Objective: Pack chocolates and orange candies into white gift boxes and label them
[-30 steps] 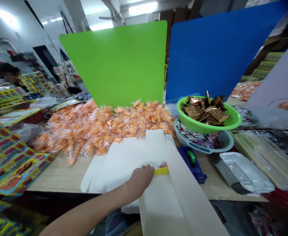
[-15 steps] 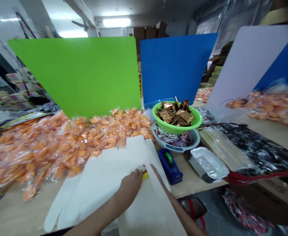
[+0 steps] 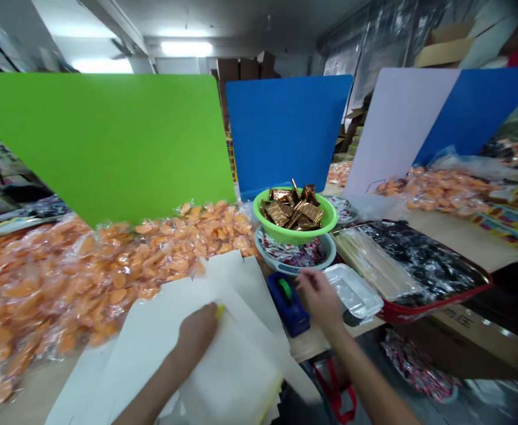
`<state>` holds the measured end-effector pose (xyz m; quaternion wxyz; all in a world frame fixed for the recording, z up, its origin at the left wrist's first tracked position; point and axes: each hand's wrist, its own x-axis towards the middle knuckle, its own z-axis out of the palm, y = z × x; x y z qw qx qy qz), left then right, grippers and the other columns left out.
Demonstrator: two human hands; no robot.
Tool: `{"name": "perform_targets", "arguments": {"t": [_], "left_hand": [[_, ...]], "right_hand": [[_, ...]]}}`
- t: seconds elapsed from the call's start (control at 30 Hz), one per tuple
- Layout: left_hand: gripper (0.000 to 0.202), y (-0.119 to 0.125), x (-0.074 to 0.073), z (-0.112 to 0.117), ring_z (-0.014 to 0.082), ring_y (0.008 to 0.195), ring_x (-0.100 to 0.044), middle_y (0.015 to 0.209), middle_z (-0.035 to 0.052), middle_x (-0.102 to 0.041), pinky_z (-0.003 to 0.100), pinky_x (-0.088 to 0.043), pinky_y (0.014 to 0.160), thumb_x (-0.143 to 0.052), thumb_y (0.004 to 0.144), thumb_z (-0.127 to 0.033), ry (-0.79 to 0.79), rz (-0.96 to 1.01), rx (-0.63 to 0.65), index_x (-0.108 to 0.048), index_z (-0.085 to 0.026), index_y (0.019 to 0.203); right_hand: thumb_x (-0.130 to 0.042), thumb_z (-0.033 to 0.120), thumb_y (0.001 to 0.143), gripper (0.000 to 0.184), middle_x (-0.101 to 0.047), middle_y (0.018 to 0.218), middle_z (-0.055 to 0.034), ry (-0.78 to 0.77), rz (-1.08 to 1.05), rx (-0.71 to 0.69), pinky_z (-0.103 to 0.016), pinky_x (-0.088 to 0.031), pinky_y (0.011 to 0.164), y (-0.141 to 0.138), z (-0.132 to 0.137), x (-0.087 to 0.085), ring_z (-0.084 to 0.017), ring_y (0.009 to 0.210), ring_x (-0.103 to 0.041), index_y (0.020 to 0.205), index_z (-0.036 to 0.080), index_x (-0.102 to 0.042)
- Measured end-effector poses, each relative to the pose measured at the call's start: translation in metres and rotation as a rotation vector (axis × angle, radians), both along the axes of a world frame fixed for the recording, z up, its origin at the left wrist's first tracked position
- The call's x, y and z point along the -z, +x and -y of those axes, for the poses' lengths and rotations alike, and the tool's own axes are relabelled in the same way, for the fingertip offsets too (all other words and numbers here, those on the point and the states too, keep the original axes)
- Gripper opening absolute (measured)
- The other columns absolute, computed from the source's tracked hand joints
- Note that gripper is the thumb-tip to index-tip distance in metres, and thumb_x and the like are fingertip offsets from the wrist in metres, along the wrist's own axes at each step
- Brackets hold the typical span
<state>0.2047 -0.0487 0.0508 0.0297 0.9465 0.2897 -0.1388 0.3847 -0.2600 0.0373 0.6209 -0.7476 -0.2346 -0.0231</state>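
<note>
White card blank [image 3: 232, 366] lies left of blue tape dispenser [image 3: 288, 304], long axis running away from body. Left hand [image 3: 194, 337] flat on it, fingers together beside yellow strip [image 3: 219, 311]. Right hand [image 3: 320, 299], fingers apart, just right of dispenser.
</note>
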Motion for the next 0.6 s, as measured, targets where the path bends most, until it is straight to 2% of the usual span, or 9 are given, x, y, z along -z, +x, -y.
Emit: {"name": "perform_targets", "arguments": {"t": [0.07,0.13,0.2,0.27,0.33,0.43,0.6], "left_hand": [[0.027,-0.011,-0.004,-0.028,0.0298,0.101,-0.061,0.108,0.0142,-0.065,0.039,-0.046,0.081,-0.036,0.086,-0.016,0.012,0.003,-0.1,-0.055,-0.013,0.106],[0.028,-0.023,-0.004,-0.052,0.0293,0.102,-0.061,0.109,0.0139,-0.064,0.038,-0.044,0.082,-0.034,0.087,-0.019,0.01,0.014,-0.197,-0.053,-0.014,0.107],[0.029,-0.034,0.001,-0.068,0.0281,0.103,-0.06,0.109,0.0141,-0.064,0.036,-0.043,0.083,-0.032,0.087,-0.021,-0.005,0.054,-0.254,-0.051,-0.014,0.107],[0.026,-0.042,0.007,-0.076,0.0265,0.099,-0.061,0.103,0.013,-0.065,0.033,-0.042,0.081,-0.031,0.086,-0.022,-0.039,0.113,-0.281,-0.051,-0.015,0.102],[0.022,-0.047,0.014,-0.079,0.0246,0.091,-0.063,0.096,0.0105,-0.065,0.032,-0.043,0.076,-0.032,0.084,-0.023,-0.084,0.184,-0.297,-0.05,-0.017,0.096],[0.019,-0.053,0.021,-0.078,0.0227,0.085,-0.063,0.092,0.0086,-0.065,0.03,-0.043,0.073,-0.034,0.082,-0.026,-0.146,0.304,-0.323,-0.049,-0.018,0.091],[0.032,-0.062,0.031,-0.074,0.0226,0.087,-0.063,0.098,0.01,-0.063,0.032,-0.047,0.078,-0.038,0.079,-0.037,-0.229,0.519,-0.366,-0.053,-0.017,0.099]], "right_hand": [[-0.044,0.037,0.086,0.03,-0.063,0.095,-0.0102,-0.197,0.208,0.299,-0.038,-0.045,0.08,0.049,0.032,-0.007,-0.023,0.09,-0.057,0.1,0.016,-0.06],[-0.046,0.029,0.084,0.03,-0.059,0.104,-0.0181,-0.576,0.303,0.476,-0.044,-0.041,0.084,0.094,0.064,-0.009,-0.03,0.101,-0.052,0.102,0.011,-0.061],[-0.05,0.028,0.081,0.034,-0.056,0.108,-0.0227,-0.893,0.276,0.56,-0.047,-0.04,0.082,0.127,0.088,-0.004,-0.035,0.104,-0.049,0.106,0.009,-0.061],[-0.054,0.031,0.078,0.034,-0.056,0.106,-0.0229,-1.047,0.241,0.545,-0.046,-0.039,0.079,0.143,0.1,0.007,-0.037,0.102,-0.05,0.102,0.008,-0.064],[-0.053,0.033,0.078,0.03,-0.058,0.099,-0.0208,-1.02,0.246,0.519,-0.044,-0.039,0.076,0.148,0.104,0.019,-0.035,0.097,-0.052,0.092,0.01,-0.067],[-0.044,0.035,0.083,0.033,-0.06,0.09,-0.0177,-0.874,0.275,0.546,-0.04,-0.038,0.074,0.147,0.104,0.03,-0.031,0.091,-0.052,0.082,0.012,-0.068],[-0.036,0.036,0.086,0.039,-0.062,0.087,-0.0143,-0.648,0.313,0.614,-0.037,-0.037,0.079,0.15,0.109,0.028,-0.025,0.087,-0.052,0.083,0.013,-0.067]]}}
